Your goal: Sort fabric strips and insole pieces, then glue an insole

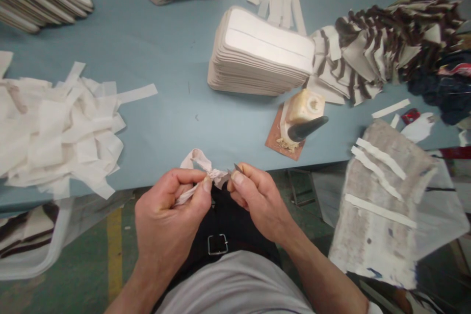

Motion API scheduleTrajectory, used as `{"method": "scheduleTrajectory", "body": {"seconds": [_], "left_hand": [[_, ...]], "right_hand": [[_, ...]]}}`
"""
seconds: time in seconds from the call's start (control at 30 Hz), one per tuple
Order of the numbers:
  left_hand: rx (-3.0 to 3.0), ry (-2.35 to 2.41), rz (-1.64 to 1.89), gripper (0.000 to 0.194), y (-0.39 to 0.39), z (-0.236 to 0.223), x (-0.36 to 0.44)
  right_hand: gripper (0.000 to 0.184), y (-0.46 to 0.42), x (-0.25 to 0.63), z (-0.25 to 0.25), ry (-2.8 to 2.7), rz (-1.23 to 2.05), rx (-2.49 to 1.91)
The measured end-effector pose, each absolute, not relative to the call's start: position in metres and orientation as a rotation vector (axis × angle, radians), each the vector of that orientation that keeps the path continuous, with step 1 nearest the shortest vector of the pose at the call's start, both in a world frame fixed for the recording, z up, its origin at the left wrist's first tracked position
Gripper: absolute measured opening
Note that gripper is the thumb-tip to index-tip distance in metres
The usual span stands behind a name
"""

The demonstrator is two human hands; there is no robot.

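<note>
Close to my belt at the table's near edge, my left hand [171, 216] pinches a crumpled, pale pinkish cloth strip [198, 154] between thumb and fingers. The strip makes a loop above the fingertips, and a loose end hangs below them. My right hand [259, 198] is closed on a small, dark, pointed metal blade [238, 169]. Its tip sticks out past the thumb, right beside the bunched part of the strip. Most of this tool is hidden in the fingers, so its exact kind does not show.
On the blue table [165, 122] stand a stack of pale padded pieces [268, 34] and a glue-stained yellowish container [305, 105] with a black handle. White strips [55, 132] pile up at left. Brown-and-white pieces [368, 49] lie at right, above a stained cloth [382, 206].
</note>
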State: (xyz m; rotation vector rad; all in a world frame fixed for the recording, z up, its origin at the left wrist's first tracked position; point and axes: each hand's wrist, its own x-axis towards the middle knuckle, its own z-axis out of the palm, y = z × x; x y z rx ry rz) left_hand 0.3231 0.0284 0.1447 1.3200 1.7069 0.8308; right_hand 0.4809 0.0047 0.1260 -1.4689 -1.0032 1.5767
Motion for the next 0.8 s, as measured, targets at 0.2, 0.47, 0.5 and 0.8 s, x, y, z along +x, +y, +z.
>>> {"method": "scheduleTrajectory", "body": {"seconds": [0.2, 0.47, 0.5, 0.8], "left_hand": [[1.263, 1.654, 0.851, 0.014, 0.026, 0.142, 0.324], [1.09, 1.6, 0.835, 0.015, 0.023, 0.138, 0.322], [1.086, 1.604, 0.833, 0.016, 0.023, 0.139, 0.322], [1.112, 1.61, 0.832, 0.016, 0.023, 0.134, 0.321]], "right_hand": [[0.038, 0.004, 0.478, 0.143, -1.193, 1.554, -1.523], [0.035, 0.006, 0.476, 0.138, -1.207, 1.581, -1.515], [0.035, 0.007, 0.475, 0.138, -1.21, 1.581, -1.508], [0.036, 0.007, 0.474, 0.137, -1.169, 1.638, -1.527]]}}
